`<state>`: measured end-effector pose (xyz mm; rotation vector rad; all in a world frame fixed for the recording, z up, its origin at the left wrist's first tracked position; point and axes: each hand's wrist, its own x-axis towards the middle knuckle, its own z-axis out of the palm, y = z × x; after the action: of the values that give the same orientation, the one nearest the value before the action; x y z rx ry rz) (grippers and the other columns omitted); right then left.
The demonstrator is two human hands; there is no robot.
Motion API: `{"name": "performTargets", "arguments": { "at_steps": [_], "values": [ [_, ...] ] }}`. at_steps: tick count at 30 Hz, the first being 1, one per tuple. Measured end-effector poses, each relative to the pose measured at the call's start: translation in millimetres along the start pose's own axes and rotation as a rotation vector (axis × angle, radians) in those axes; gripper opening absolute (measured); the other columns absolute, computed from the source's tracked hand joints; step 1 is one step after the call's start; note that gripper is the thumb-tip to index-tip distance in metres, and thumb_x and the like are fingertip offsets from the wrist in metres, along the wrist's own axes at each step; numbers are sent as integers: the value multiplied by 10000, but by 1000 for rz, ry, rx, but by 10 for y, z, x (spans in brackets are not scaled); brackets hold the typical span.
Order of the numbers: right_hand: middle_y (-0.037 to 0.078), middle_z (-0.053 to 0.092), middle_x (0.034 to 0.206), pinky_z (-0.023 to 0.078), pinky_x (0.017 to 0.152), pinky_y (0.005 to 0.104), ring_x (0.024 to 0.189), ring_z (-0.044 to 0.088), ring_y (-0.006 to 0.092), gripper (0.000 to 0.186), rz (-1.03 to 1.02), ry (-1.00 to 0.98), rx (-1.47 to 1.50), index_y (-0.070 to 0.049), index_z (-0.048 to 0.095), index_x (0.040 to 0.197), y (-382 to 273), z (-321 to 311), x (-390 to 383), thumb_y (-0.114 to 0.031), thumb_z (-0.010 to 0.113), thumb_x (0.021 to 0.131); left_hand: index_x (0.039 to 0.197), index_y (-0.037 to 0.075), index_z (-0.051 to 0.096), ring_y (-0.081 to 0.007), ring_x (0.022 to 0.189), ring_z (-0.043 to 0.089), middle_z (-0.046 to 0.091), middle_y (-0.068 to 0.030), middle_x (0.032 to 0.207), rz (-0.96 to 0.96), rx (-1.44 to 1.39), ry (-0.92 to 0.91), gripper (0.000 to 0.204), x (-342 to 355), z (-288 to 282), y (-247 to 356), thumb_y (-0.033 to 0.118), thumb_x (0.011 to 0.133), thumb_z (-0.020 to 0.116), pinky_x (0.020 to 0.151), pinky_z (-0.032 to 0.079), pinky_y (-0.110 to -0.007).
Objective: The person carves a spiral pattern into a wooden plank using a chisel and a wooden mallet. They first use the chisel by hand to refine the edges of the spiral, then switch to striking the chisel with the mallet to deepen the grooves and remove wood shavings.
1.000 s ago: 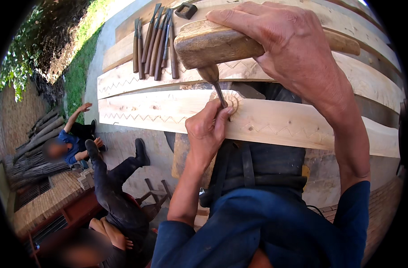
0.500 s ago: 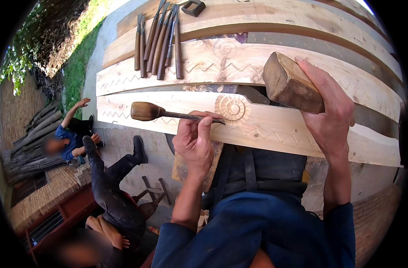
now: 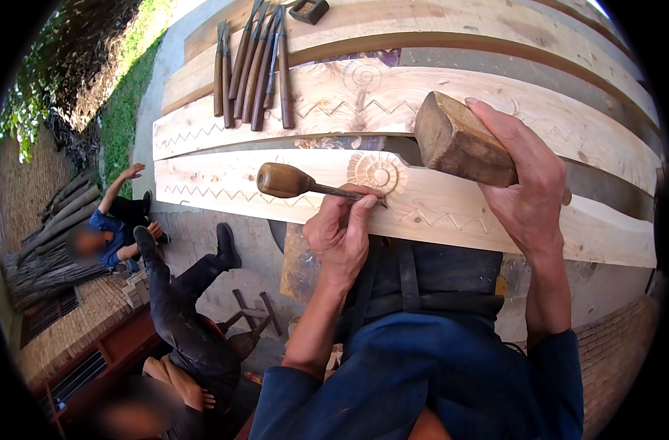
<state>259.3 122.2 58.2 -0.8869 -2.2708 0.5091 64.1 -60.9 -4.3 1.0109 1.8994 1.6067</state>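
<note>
My left hand (image 3: 342, 231) is closed around the metal shank of a carving chisel (image 3: 284, 180). Its brown wooden handle points left, and its tip meets the zigzag line below a carved round flower (image 3: 378, 173) on the near plank (image 3: 466, 209). In my right hand (image 3: 528, 183) is a blocky wooden mallet (image 3: 462, 139), raised over the planks to the right of the flower. My fingers wrap its far side and are partly hidden; a handle end shows beside the hand.
Several chisels (image 3: 254, 73) lie on the far planks at upper left, near a small dark box-shaped block (image 3: 309, 10). A second marked plank (image 3: 422, 95) lies beyond the near one. Two people sit at left, one in dark trousers (image 3: 184, 293), near stacked logs (image 3: 48, 242).
My left hand has moved right with the chisel, its tip now farther right along the zigzag. The mallet in my right hand has shifted slightly left.
</note>
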Motion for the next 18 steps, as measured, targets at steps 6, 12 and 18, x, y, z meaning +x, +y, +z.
{"name": "performTargets", "arguments": {
  "at_steps": [6,12,18],
  "values": [
    [90,818,1256,654,914,383,1060,801,311,761,6,-6,14,-177,745,1451,17,25,-20,62,842,735,1085,-22,806,-100,820,739,838,-72,925,21,87,2,68,3,-5,-12,29,1042,791,775,576,-250],
    [94,815,1251,654,916,387,1062,799,311,756,2,-8,5,-187,748,1449,15,23,-17,46,859,738,1065,-6,814,-93,792,726,831,-65,893,11,114,19,67,-7,0,-14,51,1030,811,748,566,-254],
    [95,820,1224,649,886,401,1043,802,309,742,-49,-5,-17,-201,758,1436,-39,14,107,26,871,738,1056,-3,812,-135,699,725,807,-103,847,65,238,27,85,33,59,-1,59,1004,837,675,560,-284]
  ]
}}
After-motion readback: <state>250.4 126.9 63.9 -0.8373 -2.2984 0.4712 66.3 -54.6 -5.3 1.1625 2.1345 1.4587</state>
